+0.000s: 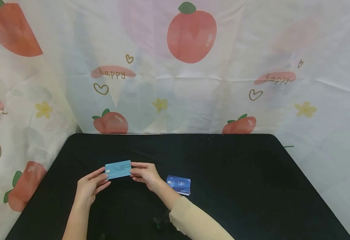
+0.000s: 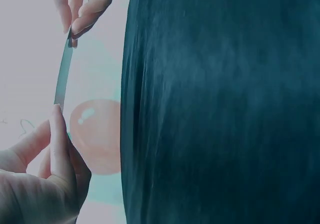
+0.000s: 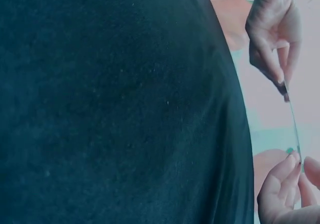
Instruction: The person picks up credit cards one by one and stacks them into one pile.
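Note:
A light blue card (image 1: pixel 118 170) marked VIP, with a small chip at its left, is held up between both hands in the head view. My left hand (image 1: pixel 88 187) pinches its left edge between thumb and fingers. At the opposite edge my right hand (image 1: pixel 147 174) pinches the card the same way. Both wrist views show the card (image 2: pixel 63 74) nearly edge-on, stretched between the fingertips of the two hands. To the right of the right wrist, a small stack of darker blue VIP cards (image 1: pixel 179 185) lies on the black table, partly hidden by the forearm.
The black-covered table (image 1: pixel 238 173) spreads out beneath the hands. A small dark object (image 1: pixel 159 224), too dim to identify, lies near the right sleeve. Behind and to the left hangs a pale curtain (image 1: pixel 193 93) printed with fruit, hearts and flowers.

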`<state>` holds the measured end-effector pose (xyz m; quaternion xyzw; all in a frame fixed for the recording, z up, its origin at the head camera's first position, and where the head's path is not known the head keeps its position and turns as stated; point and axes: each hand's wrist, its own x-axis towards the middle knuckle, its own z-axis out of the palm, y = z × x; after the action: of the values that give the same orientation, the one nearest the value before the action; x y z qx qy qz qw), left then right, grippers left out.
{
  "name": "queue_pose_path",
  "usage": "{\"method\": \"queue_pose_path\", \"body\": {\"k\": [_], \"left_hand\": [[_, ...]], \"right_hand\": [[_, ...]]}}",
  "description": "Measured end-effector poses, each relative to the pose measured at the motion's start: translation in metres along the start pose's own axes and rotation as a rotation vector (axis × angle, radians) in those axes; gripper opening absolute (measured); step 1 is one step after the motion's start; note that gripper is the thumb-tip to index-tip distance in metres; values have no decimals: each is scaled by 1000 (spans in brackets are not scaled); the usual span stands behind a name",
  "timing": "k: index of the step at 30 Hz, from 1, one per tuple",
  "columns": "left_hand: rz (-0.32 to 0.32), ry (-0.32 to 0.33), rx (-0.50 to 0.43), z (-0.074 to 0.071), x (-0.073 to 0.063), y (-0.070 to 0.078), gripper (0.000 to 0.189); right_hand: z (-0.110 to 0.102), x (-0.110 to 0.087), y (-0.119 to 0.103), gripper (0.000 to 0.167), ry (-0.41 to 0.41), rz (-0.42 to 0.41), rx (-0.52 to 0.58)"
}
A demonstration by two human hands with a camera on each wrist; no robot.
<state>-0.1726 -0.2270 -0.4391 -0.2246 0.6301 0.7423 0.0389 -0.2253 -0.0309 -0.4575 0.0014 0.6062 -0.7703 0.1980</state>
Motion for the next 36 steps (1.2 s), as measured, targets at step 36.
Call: {"method": "queue_pose_path", "body": {"k": [36], "left_hand": [[40,-99,43,76,6,-18,43]], "right_hand": [[-74,-33,-11,36,139,-29,-49]]}}
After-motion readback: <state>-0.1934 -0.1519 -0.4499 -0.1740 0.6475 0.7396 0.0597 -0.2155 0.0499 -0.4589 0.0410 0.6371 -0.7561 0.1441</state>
